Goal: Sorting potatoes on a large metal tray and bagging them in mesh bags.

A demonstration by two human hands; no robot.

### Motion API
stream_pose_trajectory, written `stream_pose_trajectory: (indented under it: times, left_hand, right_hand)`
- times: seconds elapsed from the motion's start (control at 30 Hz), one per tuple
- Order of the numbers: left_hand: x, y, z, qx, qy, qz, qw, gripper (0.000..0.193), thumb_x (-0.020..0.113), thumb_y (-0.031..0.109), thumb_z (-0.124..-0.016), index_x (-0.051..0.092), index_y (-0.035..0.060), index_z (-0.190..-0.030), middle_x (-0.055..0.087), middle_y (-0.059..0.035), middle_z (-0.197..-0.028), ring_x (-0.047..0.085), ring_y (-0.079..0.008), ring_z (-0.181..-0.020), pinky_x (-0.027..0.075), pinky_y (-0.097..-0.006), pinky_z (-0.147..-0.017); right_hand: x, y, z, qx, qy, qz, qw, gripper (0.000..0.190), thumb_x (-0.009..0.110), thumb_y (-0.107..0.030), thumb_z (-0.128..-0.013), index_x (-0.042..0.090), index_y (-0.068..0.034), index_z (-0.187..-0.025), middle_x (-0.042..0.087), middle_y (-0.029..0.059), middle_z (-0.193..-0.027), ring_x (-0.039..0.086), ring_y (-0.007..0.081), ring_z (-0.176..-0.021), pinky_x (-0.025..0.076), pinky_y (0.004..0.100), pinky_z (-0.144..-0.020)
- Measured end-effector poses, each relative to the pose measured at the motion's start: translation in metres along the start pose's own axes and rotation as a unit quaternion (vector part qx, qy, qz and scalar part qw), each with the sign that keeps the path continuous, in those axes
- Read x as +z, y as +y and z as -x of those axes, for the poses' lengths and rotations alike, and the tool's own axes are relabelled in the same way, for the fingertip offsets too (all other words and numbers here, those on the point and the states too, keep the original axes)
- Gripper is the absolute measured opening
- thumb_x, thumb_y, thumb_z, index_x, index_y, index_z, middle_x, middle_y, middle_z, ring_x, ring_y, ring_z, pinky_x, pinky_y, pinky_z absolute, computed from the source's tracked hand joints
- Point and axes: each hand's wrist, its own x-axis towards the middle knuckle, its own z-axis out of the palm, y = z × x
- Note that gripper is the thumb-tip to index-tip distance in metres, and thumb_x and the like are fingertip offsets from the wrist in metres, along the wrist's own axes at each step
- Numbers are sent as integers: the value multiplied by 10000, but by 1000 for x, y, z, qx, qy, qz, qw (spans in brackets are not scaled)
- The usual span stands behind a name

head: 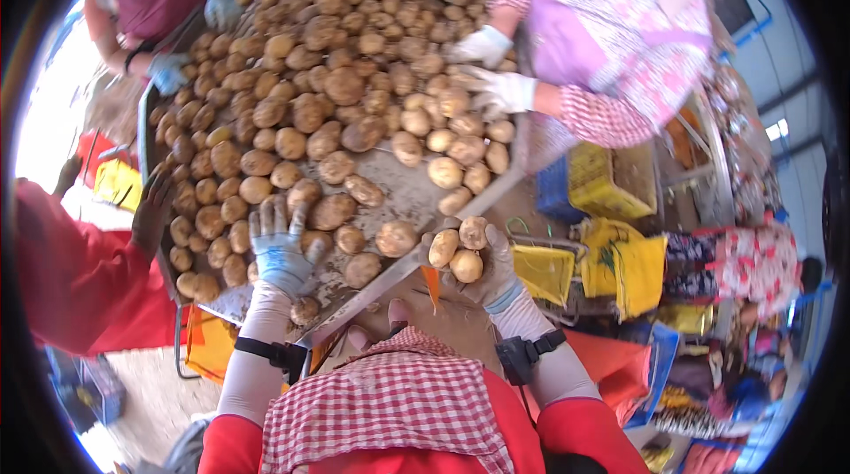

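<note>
My right hand (491, 271), in a soiled work glove, cups several small potatoes (466, 266) just outside the rim of a metal sorting table (372, 289). My left hand (282, 251), in a white and light-blue glove, lies palm down with fingers spread over potatoes (226, 158) near the table's front left. A single potato (305, 310) sits by my left wrist, close to the rim. Loose larger potatoes (397, 238) rest on the dirt-covered metal between my hands. What lies beneath my left palm is hidden.
A large potato heap (345, 2) covers the far table. White-gloved hands (498, 90) of a co-worker work at right; blue-gloved hands (169, 72) at far left. Another person's dark hand (151, 208) rests at the left edge. Yellow crates (611, 178) and yellow bags (637, 275) stand right.
</note>
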Motion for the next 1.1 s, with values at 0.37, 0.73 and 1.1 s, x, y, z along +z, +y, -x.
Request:
stream_pose_trajectory:
  times: [0.37, 0.73, 1.1]
  left_hand:
    - [-9, -19, 33, 14, -52, 152, 987, 557, 630, 287, -906, 555, 82, -1418, 482, -279, -1464, 429, -473, -1360, 319, -537, -1157]
    - [31, -37, 24, 51, 38, -28, 998, 762, 576, 410, -954, 288, 95, -1585, 410, -165, -1570, 398, -348, -1427, 217, -542, -1195]
    - [2, -35, 65, 115, 29, 33, 992, 833, 663, 481, -856, 397, 70, -1530, 440, -236, -1516, 346, -418, -1452, 159, -588, -1223]
  right_hand:
    - [-69, 56, 186, -173, 310, -117, 927, 277, 537, -275, -912, 459, -133, -687, 612, 43, -790, 619, 255, -813, 569, 440, -805]
    - [-189, 46, 376, -508, 400, -34, 762, 297, 623, -426, -897, 610, -149, -1002, 661, 87, -972, 670, 325, -864, 594, 497, -776]
    - [-200, 43, 329, -242, 646, 297, 660, 309, 553, -331, -1008, 566, -115, -1228, 611, 94, -1056, 599, 175, -661, 556, 356, -666]
